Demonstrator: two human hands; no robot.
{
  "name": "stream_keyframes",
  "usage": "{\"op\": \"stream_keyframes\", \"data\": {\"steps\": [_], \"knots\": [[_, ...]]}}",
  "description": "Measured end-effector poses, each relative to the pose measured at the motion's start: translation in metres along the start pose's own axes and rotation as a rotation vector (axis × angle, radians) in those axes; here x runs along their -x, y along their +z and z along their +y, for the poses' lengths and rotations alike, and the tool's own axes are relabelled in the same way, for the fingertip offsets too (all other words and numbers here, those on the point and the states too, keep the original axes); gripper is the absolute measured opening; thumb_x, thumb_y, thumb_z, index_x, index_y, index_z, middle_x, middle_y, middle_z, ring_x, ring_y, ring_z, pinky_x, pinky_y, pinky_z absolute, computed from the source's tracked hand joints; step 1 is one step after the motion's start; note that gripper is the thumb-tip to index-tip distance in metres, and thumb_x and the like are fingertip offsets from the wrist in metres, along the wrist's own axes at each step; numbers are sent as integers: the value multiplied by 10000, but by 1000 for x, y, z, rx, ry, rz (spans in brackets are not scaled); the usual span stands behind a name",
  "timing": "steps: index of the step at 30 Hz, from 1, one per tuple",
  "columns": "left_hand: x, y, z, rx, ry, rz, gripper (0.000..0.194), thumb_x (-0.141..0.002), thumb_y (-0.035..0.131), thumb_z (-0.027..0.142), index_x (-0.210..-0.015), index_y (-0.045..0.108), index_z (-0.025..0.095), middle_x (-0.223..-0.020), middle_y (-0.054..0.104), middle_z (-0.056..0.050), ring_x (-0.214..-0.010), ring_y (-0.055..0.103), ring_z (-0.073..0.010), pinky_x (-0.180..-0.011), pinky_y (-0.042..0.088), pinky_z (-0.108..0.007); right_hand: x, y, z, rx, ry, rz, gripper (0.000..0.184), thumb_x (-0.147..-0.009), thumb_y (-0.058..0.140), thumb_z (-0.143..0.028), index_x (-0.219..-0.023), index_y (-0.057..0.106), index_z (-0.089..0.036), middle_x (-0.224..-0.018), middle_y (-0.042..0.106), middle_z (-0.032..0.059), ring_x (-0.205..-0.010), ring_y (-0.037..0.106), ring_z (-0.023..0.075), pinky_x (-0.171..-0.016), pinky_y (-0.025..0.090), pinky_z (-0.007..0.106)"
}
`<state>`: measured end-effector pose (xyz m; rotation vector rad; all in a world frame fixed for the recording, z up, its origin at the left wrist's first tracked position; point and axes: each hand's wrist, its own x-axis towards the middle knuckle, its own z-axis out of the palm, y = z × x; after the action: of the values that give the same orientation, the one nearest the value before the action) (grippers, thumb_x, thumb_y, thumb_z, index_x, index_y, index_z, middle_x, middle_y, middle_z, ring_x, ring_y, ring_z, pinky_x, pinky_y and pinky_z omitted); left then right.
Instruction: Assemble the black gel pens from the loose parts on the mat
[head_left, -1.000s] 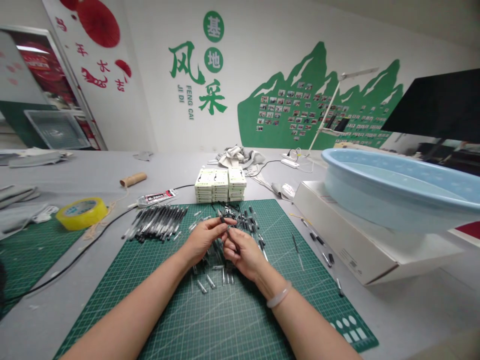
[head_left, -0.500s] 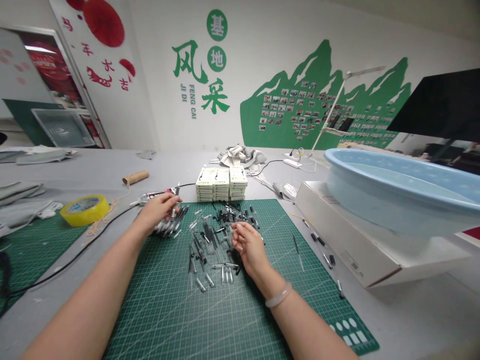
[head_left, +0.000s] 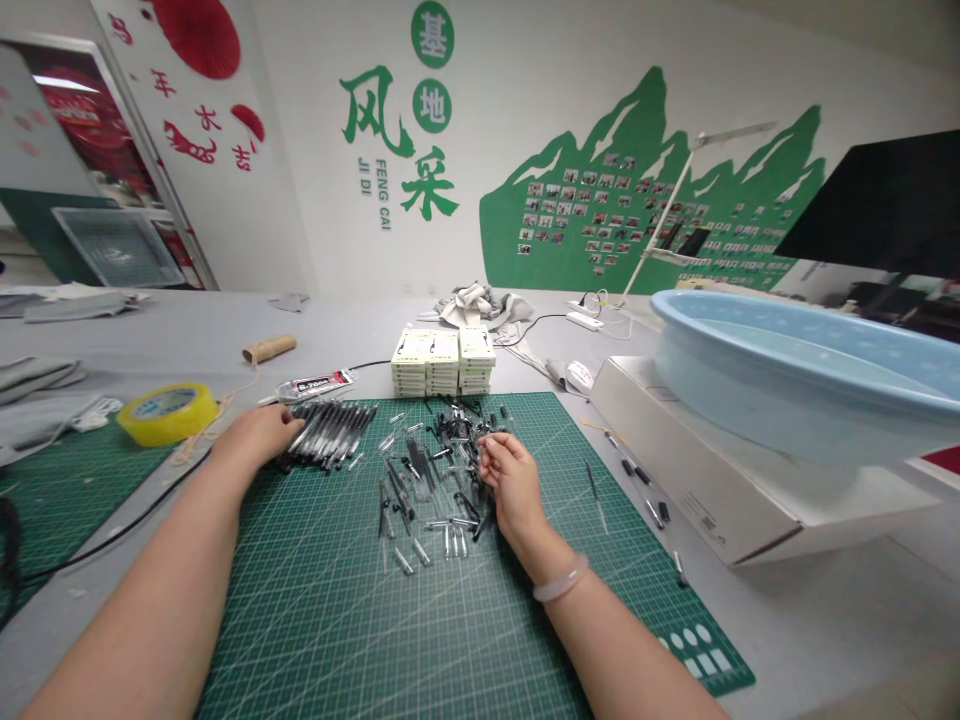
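At the left end of a row of assembled pens [head_left: 334, 435], my left hand [head_left: 259, 437] is closed with its fingertips on a pen at the row's edge; the fingers partly cover it. My right hand [head_left: 512, 478] is over the right side of a heap of black pen parts [head_left: 459, 422], its fingers curled together. Whether anything is in those fingers is hidden. Clear pen barrels [head_left: 455, 541] and dark refills [head_left: 424, 468] lie scattered between my hands on the green cutting mat [head_left: 390, 640].
Stacked small boxes [head_left: 442, 362] stand behind the mat. A glue packet [head_left: 315, 384], yellow tape roll [head_left: 166, 413] and cork-coloured cylinder [head_left: 268, 349] lie left. At right, a blue basin [head_left: 787, 390] rests on a white carton [head_left: 697, 480], with loose pen pieces [head_left: 651, 512] beside it.
My hands were together over the heap, working on a pen. They parted; my left hand moved left to the pen row and down at its end. My right hand stayed near the heap.
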<state>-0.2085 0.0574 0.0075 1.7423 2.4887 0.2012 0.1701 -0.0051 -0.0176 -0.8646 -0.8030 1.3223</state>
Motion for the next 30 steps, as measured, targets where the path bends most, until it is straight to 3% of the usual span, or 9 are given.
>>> {"op": "stream_keyframes", "data": {"steps": [12, 16, 19, 24, 27, 30], "knots": [[10, -12, 13, -76, 25, 11, 457, -815, 444, 483, -1006, 671, 135, -1013, 679, -179, -853, 589, -292, -741, 450, -397, -4, -2, -2, 19, -34, 47, 148, -711, 642, -307, -760, 605, -172, -571, 512, -38, -512, 459, 84, -477, 347, 182], [26, -21, 35, -92, 45, 196, 392, -855, 394, 393, -1019, 649, 145, -1022, 670, -163, -847, 592, -287, -730, 456, -403, -3, -1, -3, 44, -28, 57, 153, -704, 639, -311, -757, 599, -173, -566, 505, -41, -505, 452, 87, -474, 346, 187], [38, -23, 66, -56, 217, 304, 336, -852, 407, 375, -977, 654, 185, -1007, 685, -117, -845, 599, -268, -726, 457, -365, -2, -1, -4, 74, -24, 61, 158, -705, 632, -317, -756, 595, -173, -561, 501, -43, -501, 449, 89, -472, 343, 191], [56, -1, 119, 113, 668, 74, 250, -815, 478, 348, -889, 688, 236, -925, 702, -44, -842, 618, -218, -728, 443, -296, -10, -9, -4, 148, -62, 83, 157, -713, 605, -321, -770, 586, -176, -569, 501, -44, -506, 452, 103, -476, 337, 207], [68, 20, 136, 187, 754, 40, 241, -827, 467, 327, -875, 684, 233, -912, 691, -43, -844, 614, -213, -744, 444, -305, -22, -23, -6, 261, -178, 174, 147, -733, 563, -311, -793, 587, -179, -591, 517, -37, -531, 470, 120, -499, 348, 227], [78, 34, 142, 248, 782, 144, 254, -866, 425, 318, -911, 657, 225, -945, 674, -49, -891, 606, -212, -791, 446, -314, -35, -42, -11, 461, -299, 313, 147, -756, 516, -286, -824, 594, -182, -616, 535, -27, -563, 491, 141, -544, 375, 251]]}}
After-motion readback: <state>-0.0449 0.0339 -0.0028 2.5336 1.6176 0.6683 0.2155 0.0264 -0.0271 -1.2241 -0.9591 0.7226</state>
